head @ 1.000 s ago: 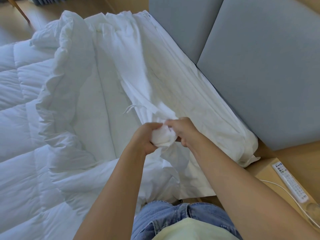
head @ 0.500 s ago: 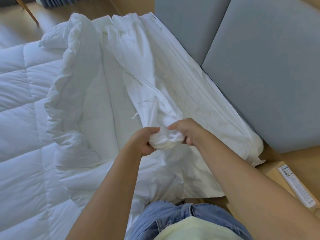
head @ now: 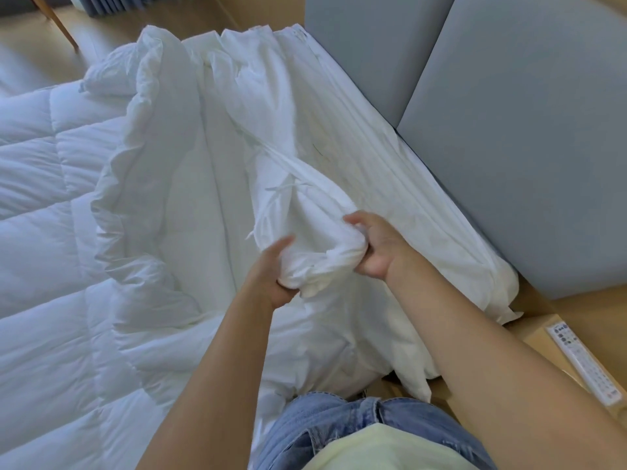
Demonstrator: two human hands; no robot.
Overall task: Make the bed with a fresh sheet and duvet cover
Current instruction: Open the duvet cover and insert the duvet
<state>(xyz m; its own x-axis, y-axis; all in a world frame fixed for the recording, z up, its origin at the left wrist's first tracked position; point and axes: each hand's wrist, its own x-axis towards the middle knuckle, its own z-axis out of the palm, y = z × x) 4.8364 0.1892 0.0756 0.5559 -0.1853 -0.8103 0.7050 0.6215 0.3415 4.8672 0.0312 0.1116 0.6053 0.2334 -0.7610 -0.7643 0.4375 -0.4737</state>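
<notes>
A white quilted duvet [head: 51, 232] lies spread over the bed on the left, its near edge ruffled. A thin white duvet cover [head: 305, 130] lies bunched along the bed's right side by the headboard. My left hand [head: 271, 269] and my right hand [head: 376, 249] each grip one end of a gathered wad of the cover's fabric [head: 322, 252], held just above the bed. Small fabric ties [head: 281, 189] hang from the cover beyond my hands.
Grey padded headboard panels [head: 509, 147] stand close on the right. A wooden bedside ledge [head: 543, 337] at lower right carries a white remote control [head: 583, 361]. Wood floor and a chair leg [head: 54, 22] show at the top left. My jeans are at the bottom.
My hands have drawn apart, stretching the gathered cover fabric between them. The bunch now sits wider than a second ago. The view shifted slightly right.
</notes>
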